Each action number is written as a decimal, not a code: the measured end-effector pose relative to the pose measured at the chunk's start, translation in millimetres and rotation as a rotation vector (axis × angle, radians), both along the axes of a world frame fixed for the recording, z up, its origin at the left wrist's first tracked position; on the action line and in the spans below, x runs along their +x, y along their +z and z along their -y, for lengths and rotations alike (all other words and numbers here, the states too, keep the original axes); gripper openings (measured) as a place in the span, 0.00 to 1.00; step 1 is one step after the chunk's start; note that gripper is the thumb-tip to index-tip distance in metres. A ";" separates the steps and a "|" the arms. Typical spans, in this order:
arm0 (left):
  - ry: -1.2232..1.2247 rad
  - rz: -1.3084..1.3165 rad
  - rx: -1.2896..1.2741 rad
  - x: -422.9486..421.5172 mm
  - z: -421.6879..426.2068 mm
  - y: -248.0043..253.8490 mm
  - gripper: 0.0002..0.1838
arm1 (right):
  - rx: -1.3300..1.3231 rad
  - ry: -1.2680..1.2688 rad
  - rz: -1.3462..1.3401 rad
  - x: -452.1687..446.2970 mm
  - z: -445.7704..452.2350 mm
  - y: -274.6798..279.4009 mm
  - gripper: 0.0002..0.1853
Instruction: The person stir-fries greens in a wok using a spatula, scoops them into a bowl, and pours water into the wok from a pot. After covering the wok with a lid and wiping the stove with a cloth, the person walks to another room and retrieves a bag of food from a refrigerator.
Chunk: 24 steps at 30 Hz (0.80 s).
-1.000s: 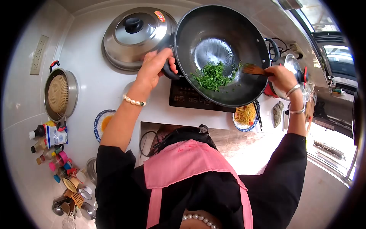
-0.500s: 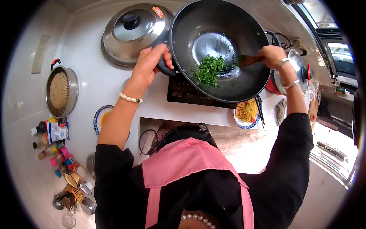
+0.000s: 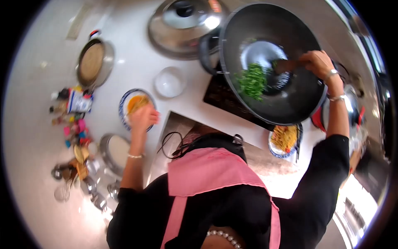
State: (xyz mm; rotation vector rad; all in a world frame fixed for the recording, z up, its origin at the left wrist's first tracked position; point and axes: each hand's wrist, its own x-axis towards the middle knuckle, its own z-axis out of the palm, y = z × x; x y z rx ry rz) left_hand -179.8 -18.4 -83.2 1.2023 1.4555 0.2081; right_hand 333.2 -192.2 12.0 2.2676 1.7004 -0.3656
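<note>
head view: my clock face is laid over this picture, twelve at the top.
wok: a wide black wok [image 3: 300, 89], between one and two o'clock, on a dark cooktop [image 3: 232, 101].
greens: chopped greens [image 3: 253, 81] heaped inside the wok, between seven and eight on its own round.
right hand: my right hand [image 3: 320, 65], at two o'clock, has its fingers wrapped around the handle of a brown spatula [image 3: 288, 65]; the blade dips into the wok, just beside the greens.
left hand: my left hand [image 3: 143, 118], at nine o'clock, is blurred over the near edge of a blue-rimmed plate [image 3: 122, 108] with orange food [image 3: 134, 103]; the fingers look bent, but i cannot tell whether they grasp anything or touch the plate.
wok handle: the left loop [image 3: 205, 54] is free of my fingers.
bowl: a small pale bowl [image 3: 170, 82], at eleven.
lid: a domed metal lid [image 3: 178, 35], between eleven and twelve.
second plate: yellow strips [image 3: 284, 138], just past three, chopsticks [image 3: 298, 142] alongside.
</note>
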 end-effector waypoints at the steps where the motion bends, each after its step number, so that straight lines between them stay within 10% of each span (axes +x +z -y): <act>1: 0.101 0.102 -0.132 -5.8 15.7 -6.5 0.18 | -0.016 -0.002 -0.052 -5.5 -7.6 -2.1 0.15; 10: 0.605 0.535 -0.465 34.2 10.9 -85.8 0.21 | 0.166 0.284 -0.043 30.6 -27.0 -22.2 0.15; 24: 0.072 0.359 -0.217 63.4 39.2 4.3 0.31 | 0.096 0.375 -0.198 14.7 -33.7 -42.5 0.15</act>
